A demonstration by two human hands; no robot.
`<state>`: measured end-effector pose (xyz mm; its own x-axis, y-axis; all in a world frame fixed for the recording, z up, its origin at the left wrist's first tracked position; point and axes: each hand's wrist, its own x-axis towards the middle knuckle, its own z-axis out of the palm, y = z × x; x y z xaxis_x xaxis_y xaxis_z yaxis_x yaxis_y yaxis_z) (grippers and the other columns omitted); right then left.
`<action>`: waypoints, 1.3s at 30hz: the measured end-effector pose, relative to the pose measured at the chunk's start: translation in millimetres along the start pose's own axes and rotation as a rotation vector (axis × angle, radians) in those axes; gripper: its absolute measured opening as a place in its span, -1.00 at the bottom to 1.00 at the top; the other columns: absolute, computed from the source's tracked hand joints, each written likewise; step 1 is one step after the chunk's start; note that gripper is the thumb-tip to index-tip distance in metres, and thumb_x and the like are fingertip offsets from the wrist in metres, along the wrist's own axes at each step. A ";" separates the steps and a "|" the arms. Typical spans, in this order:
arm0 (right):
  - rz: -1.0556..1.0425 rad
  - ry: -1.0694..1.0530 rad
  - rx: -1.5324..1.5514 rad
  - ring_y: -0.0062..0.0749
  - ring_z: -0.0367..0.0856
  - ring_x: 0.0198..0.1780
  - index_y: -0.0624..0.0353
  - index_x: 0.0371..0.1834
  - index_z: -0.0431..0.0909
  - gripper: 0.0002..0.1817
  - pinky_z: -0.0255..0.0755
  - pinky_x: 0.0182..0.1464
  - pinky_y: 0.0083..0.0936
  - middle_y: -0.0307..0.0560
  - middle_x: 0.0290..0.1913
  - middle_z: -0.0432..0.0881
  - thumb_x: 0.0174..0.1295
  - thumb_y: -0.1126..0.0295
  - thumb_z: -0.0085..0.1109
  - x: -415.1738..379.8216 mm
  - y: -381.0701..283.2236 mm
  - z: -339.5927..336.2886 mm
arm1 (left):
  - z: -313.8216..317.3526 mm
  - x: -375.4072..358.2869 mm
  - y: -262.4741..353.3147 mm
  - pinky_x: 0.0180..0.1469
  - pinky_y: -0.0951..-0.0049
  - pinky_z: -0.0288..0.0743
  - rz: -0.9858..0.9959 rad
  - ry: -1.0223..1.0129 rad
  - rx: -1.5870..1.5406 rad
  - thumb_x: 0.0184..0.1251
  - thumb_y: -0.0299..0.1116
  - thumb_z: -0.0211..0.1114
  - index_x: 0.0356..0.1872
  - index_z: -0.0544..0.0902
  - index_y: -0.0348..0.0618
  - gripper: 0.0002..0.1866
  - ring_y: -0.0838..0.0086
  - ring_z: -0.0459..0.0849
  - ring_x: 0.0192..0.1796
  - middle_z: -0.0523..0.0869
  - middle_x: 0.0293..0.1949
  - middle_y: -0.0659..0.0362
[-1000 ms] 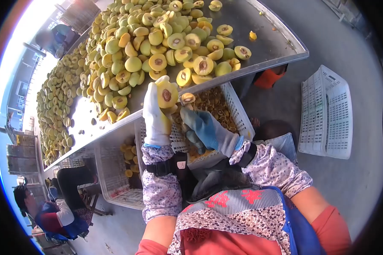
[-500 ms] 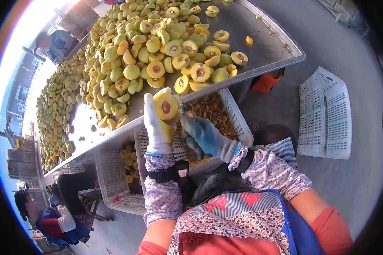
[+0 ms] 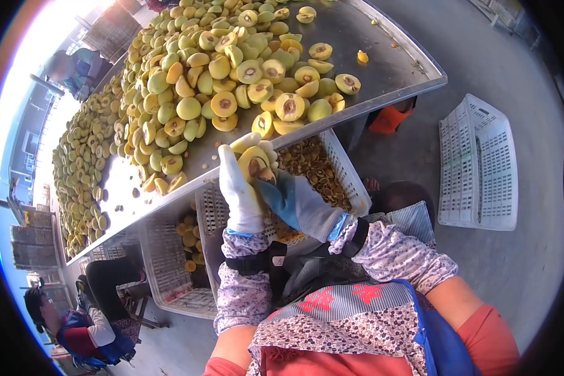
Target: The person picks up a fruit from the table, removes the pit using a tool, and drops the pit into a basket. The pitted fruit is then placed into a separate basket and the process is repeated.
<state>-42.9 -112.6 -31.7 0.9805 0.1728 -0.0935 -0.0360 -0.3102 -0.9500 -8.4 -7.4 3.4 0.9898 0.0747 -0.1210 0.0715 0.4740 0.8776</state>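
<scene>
My left hand (image 3: 241,197), in a white glove with a yellow stain, holds a yellow peach half (image 3: 253,160) with its cut face and brown pit area showing. Against the lower right of that half is my right hand (image 3: 293,202) in a blue and grey glove. Its fingers are curled in, and what they may hold is hidden. Both hands are just off the metal table's (image 3: 388,37) near edge. Below them stands a white crate (image 3: 352,178) of brown pits and scraps.
Many green-yellow peach halves (image 3: 188,108) are heaped on the table. A second crate (image 3: 160,266) with some fruit stands below left, and white crates (image 3: 479,169) stand at right. A seated person (image 3: 84,329) is at lower left, another person (image 3: 78,69) beyond the table.
My right hand has moved up and left onto the peach half. My left hand has shifted slightly right and turned the half, tilting its cut face.
</scene>
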 end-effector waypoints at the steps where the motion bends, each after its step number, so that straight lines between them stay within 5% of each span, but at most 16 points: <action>1: 0.001 0.000 0.000 0.19 0.71 -0.19 0.20 0.02 0.59 -0.59 0.55 -0.21 -0.21 0.28 -0.23 0.69 0.46 0.05 0.09 -0.7 -1.2 -1.1 | -0.5 0.3 0.5 -0.22 0.48 0.54 -0.024 0.003 -0.010 0.61 0.13 -0.08 0.00 0.65 -0.28 -0.40 0.40 0.66 -0.26 0.73 -0.23 0.05; 10: -0.001 -0.121 0.044 0.22 0.67 0.00 0.30 -0.01 0.58 -0.51 0.55 -0.07 -0.20 0.33 -0.18 0.70 0.47 0.00 0.04 -1.6 -1.6 -0.7 | -7.7 -2.0 -3.4 -0.32 0.54 0.55 -0.018 -0.013 0.054 0.63 0.06 -0.07 -0.04 0.66 -0.28 -0.44 0.42 0.67 -0.33 0.75 -0.26 0.05; 12: 0.123 -0.108 -0.004 0.06 0.75 -0.11 0.34 -0.01 0.60 -0.39 0.55 -0.01 -0.22 0.26 -0.24 0.73 0.45 -0.12 0.05 -6.4 -8.3 -5.4 | -10.2 -0.9 -2.0 -0.33 0.55 0.55 -0.031 -0.011 0.082 0.63 0.06 -0.07 -0.06 0.66 -0.28 -0.45 0.43 0.67 -0.34 0.75 -0.26 0.05; 17: 0.074 -0.087 0.270 -0.19 0.74 -0.16 0.31 0.01 0.61 -0.44 0.54 -0.03 -0.29 0.21 -0.23 0.74 0.47 -0.07 0.05 -5.5 6.5 10.5 | -16.3 3.7 -9.0 -0.34 0.55 0.56 -0.035 -0.025 0.105 0.64 0.04 -0.08 -0.04 0.67 -0.31 -0.44 0.45 0.68 -0.34 0.75 -0.26 0.05; 23: 0.134 -0.036 0.302 -0.49 0.65 -0.20 0.33 0.00 0.62 -0.50 0.53 -0.06 -0.41 0.12 -0.24 0.74 0.46 0.00 0.12 -3.7 -8.0 -7.2 | -12.4 1.8 3.5 -0.11 0.43 0.63 0.087 -0.195 0.220 0.65 -0.11 -0.09 0.41 0.39 -0.23 -0.49 0.37 0.69 -0.08 0.69 0.06 -0.03; 28: 0.253 0.043 0.606 -0.60 0.63 -0.19 0.24 0.02 0.62 -0.57 0.53 -0.07 -0.51 0.00 -0.23 0.72 0.42 0.04 0.21 6.6 -17.3 -10.7 | -15.7 6.4 0.9 0.04 0.39 0.65 0.175 -0.169 -0.067 0.57 -0.25 0.04 0.40 0.40 -0.25 -0.51 0.24 0.72 0.05 0.69 0.13 -0.05; 30: 0.037 0.133 0.615 -0.65 0.62 -0.21 0.19 0.06 0.60 -0.59 0.55 -0.11 -0.51 -0.09 -0.22 0.71 0.39 0.08 0.26 12.0 -12.3 -6.7 | -21.4 6.4 2.0 0.33 0.25 0.43 0.320 -0.320 0.500 0.53 -0.23 0.07 0.41 0.37 -0.26 -0.47 0.19 0.57 0.25 0.53 0.31 -0.10; 34: 0.015 0.189 0.451 -0.46 0.72 -0.22 0.21 0.08 0.58 -0.60 0.57 -0.16 -0.43 0.00 -0.22 0.73 0.39 0.12 0.26 20.9 2.9 -10.0 | -28.5 3.9 0.1 0.33 0.25 0.44 0.012 -0.287 0.016 0.52 -0.14 0.11 0.30 0.46 -0.25 -0.51 0.17 0.53 0.29 0.51 0.34 -0.11; 36: -0.176 0.264 0.345 -0.11 0.79 -0.19 0.21 0.05 0.58 -0.63 0.59 -0.20 -0.34 0.15 -0.27 0.73 0.38 0.15 0.25 20.6 6.7 -7.9 | -32.0 8.0 -7.1 0.33 0.23 0.44 0.140 -0.283 0.221 0.53 -0.14 0.09 0.31 0.47 -0.25 -0.51 0.17 0.53 0.30 0.51 0.34 -0.11; 38: -0.164 0.273 0.273 0.02 0.76 -0.16 0.21 0.02 0.57 -0.64 0.59 -0.20 -0.28 0.21 -0.30 0.72 0.40 0.13 0.22 14.7 3.8 -11.3 | -35.1 8.6 -8.4 0.33 0.20 0.44 0.267 -0.273 0.426 0.53 -0.15 0.07 0.31 0.47 -0.25 -0.51 0.17 0.53 0.30 0.51 0.34 -0.11; 39: -0.152 0.285 0.200 0.16 0.73 -0.13 0.21 0.00 0.57 -0.63 0.59 -0.21 -0.21 0.26 -0.33 0.70 0.41 0.11 0.19 12.1 1.2 -12.5 | -31.5 6.4 -1.7 0.31 0.21 0.47 0.127 -0.265 0.014 0.54 -0.20 0.05 0.33 0.45 -0.28 -0.52 0.18 0.53 0.30 0.51 0.34 -0.12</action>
<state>-28.7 -122.6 -30.3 0.9910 -0.0727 0.1127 0.1046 -0.1073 -0.9887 -6.0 20.0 -13.5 0.9884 -0.0998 0.1142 -0.0554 0.4635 0.8844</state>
